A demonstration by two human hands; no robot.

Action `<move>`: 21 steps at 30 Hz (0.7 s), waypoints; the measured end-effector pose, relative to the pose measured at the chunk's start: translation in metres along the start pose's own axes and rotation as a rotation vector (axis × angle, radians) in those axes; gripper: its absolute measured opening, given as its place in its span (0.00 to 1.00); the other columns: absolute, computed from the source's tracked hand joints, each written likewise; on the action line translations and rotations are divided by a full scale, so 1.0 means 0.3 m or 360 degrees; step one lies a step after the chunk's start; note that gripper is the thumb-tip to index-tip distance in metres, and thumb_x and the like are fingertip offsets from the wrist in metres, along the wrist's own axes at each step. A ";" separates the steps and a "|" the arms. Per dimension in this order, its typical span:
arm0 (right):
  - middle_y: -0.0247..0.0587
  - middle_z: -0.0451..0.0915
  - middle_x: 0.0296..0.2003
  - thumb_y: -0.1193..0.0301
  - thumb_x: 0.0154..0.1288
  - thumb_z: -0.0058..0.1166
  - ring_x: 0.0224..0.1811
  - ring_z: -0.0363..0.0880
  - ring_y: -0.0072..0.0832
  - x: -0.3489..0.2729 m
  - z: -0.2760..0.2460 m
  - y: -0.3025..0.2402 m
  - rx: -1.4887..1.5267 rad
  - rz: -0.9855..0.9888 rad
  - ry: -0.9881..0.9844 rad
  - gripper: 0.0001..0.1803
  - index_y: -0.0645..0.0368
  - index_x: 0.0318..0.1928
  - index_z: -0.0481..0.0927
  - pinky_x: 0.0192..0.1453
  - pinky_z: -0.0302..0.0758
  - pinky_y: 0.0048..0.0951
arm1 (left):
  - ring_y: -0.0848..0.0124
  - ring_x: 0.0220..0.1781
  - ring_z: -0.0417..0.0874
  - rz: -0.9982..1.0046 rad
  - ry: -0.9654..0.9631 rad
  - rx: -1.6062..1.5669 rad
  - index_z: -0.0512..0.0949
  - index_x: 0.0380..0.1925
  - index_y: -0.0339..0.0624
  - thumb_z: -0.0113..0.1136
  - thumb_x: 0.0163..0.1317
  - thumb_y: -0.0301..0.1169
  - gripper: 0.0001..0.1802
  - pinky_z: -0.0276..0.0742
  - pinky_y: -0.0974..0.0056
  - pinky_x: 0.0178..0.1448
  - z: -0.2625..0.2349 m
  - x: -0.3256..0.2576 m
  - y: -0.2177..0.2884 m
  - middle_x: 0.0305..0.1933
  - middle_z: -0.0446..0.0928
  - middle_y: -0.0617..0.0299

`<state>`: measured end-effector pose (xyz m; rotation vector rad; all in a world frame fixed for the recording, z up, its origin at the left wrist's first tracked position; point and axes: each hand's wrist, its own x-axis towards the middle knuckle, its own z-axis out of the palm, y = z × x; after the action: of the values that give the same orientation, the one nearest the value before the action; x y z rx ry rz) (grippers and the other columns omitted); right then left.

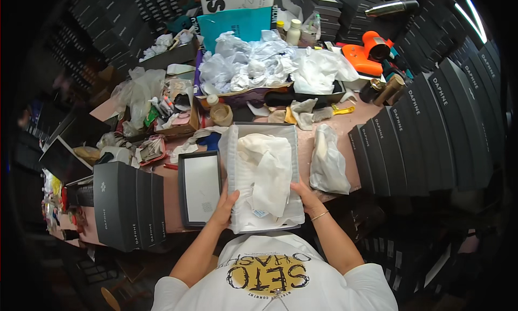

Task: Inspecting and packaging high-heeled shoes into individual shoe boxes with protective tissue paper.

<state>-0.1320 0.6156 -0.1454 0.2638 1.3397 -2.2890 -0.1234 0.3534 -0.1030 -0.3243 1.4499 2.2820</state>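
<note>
Both my hands grip the sides of a dark shoebox (263,128) lined with white tissue paper (243,216). My left hand (225,205) is closed on its left wall, and my right hand (307,198) on its right wall. Inside lies a white paper-wrapped bundle (272,170); its contents are hidden. A small pale label (260,213) shows at the bundle's near end. Beside the box on the left rests a dark box lid (200,187), its white inside facing up. To the right sits another bundle in white wrapping (328,162).
Dark shoeboxes are stacked at the right (431,133) and left (116,203) of the pink table (175,208). Behind stands a wide box of crumpled paper (248,62), near a jar (220,112), white bottle (293,33), orange device (367,54) and yellow-handled brush (342,110).
</note>
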 end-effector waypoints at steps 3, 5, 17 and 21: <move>0.44 0.60 0.64 0.58 0.57 0.57 0.62 0.63 0.36 0.080 -0.010 0.026 0.0021 0.0155 0.0031 0.50 0.51 0.72 0.40 0.62 0.66 0.40 | 0.61 0.64 0.65 0.0210 0.0107 -0.0090 0.46 0.70 0.42 0.57 0.57 0.44 0.45 0.62 0.59 0.66 -0.099 0.088 -0.218 0.64 0.61 0.50; 0.51 0.65 0.61 0.56 0.61 0.54 0.61 0.66 0.41 0.170 -0.077 0.111 -0.0588 0.0178 0.0043 0.41 0.58 0.69 0.52 0.60 0.68 0.40 | 0.60 0.64 0.66 0.0064 0.0174 -0.0223 0.51 0.68 0.39 0.58 0.57 0.42 0.43 0.62 0.60 0.66 -0.175 0.161 -0.328 0.64 0.62 0.49; 0.65 0.74 0.46 0.75 0.58 0.51 0.44 0.77 0.53 0.414 0.143 0.088 -0.2657 -0.0075 0.0122 0.42 0.53 0.70 0.46 0.48 0.75 0.48 | 0.65 0.58 0.74 0.0594 0.0354 0.0698 0.69 0.56 0.30 0.59 0.62 0.28 0.23 0.72 0.65 0.60 -0.074 -0.020 -0.041 0.56 0.70 0.50; 0.62 0.78 0.35 0.76 0.56 0.50 0.38 0.80 0.51 0.321 0.204 -0.105 -0.2371 -0.0529 -0.0008 0.37 0.58 0.67 0.55 0.42 0.75 0.45 | 0.67 0.61 0.70 0.0327 0.0271 0.0354 0.67 0.58 0.34 0.56 0.64 0.40 0.27 0.66 0.64 0.63 -0.120 -0.023 -0.044 0.57 0.70 0.53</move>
<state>-0.2270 0.5469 -0.1280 -0.4845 2.7318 -0.9085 -0.1122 0.3242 -0.1264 -0.3209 1.8833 2.2640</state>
